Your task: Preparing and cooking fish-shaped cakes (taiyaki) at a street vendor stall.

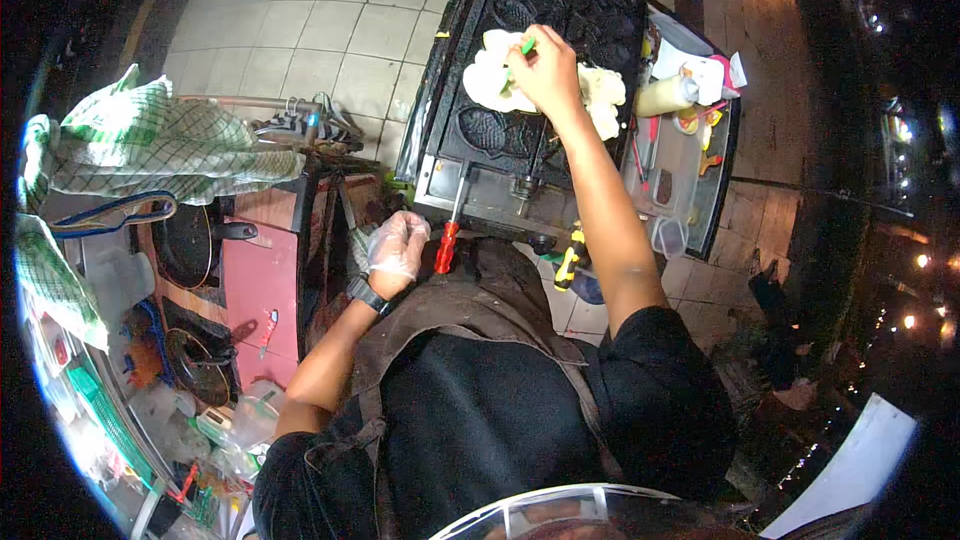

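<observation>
My right hand grips a green-handled tool above the black fish-shaped waffle iron. Its tip reaches into a pale, creamy mass spread over the moulds. More of that pale mass covers the plate to the right of my wrist. An uncovered fish mould shows nearer to me. My left hand, in a clear plastic glove, is held near my waist with its fingers curled together and nothing visible in them. Beside it a red screwdriver-type handle sticks out from the iron's front.
A yellow-and-black handle projects from the iron's right front. On the right side shelf lie a bottle of pale liquid and several small tools. At left, checked cloths hang above a pink cabinet and pans.
</observation>
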A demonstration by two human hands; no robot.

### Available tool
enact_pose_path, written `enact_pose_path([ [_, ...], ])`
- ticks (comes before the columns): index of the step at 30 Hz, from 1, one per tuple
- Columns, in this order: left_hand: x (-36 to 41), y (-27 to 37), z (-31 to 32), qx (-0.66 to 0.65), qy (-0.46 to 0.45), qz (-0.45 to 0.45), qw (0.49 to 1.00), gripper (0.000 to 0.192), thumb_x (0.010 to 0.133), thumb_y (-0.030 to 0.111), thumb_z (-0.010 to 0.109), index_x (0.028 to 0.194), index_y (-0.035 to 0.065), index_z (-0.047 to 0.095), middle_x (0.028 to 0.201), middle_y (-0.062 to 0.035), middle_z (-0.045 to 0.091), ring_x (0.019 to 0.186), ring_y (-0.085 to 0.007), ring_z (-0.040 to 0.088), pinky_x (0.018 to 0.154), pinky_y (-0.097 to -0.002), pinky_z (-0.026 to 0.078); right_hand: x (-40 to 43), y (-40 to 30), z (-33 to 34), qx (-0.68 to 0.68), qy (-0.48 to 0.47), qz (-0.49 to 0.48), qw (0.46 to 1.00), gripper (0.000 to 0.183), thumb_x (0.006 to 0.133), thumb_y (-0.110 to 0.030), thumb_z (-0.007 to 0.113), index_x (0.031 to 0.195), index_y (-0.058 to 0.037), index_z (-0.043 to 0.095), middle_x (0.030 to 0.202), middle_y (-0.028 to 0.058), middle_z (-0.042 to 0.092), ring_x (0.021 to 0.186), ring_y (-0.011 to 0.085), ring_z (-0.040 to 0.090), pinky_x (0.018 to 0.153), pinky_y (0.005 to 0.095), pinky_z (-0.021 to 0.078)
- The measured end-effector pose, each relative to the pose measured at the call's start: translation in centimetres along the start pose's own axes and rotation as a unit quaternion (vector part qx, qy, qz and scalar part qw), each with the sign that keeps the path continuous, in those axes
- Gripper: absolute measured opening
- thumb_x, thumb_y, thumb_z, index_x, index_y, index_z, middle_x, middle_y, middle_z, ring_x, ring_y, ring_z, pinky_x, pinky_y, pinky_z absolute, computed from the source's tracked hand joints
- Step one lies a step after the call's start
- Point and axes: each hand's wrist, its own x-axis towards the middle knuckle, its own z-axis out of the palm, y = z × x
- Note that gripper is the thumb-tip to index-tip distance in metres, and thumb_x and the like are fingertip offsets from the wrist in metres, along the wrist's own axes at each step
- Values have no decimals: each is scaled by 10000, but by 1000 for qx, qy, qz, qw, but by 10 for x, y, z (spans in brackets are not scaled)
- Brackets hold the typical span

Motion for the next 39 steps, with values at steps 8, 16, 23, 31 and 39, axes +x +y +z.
enact_pose_path([
  [8,4,12,-2,2,-6,-1,1000,176,981,196,572,929,30,604,818,-111,678,759,-276,670,719,-382,515,29,8,18,99,63,101,988,317,869,-226,777,832,20,580,750,134,607,557,241,650,489,376,529],
  [16,1,-5,-1,-5,-11,-22,1000,189,986,196,556,931,20,597,796,-121,673,748,-269,669,710,-372,514,33,11,-1,39,-78,-82,993,144,925,-136,633,889,-6,582,858,172,592,785,337,635,718,403,508],
  [23,10,25,-11,-35,-3,-15,999,193,992,189,545,915,19,593,768,-117,667,709,-261,660,682,-366,513,41,12,10,38,-35,-96,994,163,934,-142,640,905,7,580,840,184,624,706,331,645,645,390,501],
  [31,7,7,-6,8,15,17,1000,207,996,206,548,913,24,602,779,-130,676,728,-279,671,700,-388,519,50,12,24,12,15,-70,997,190,897,-157,695,860,-8,583,851,156,594,670,331,646,602,406,514],
  [39,4,-10,0,12,27,-6,1000,185,975,198,612,953,18,651,759,-102,675,681,-187,653,658,-330,507,61,18,31,-3,50,-72,996,245,879,-193,733,829,-2,588,786,142,573,642,284,645,590,379,521],
])
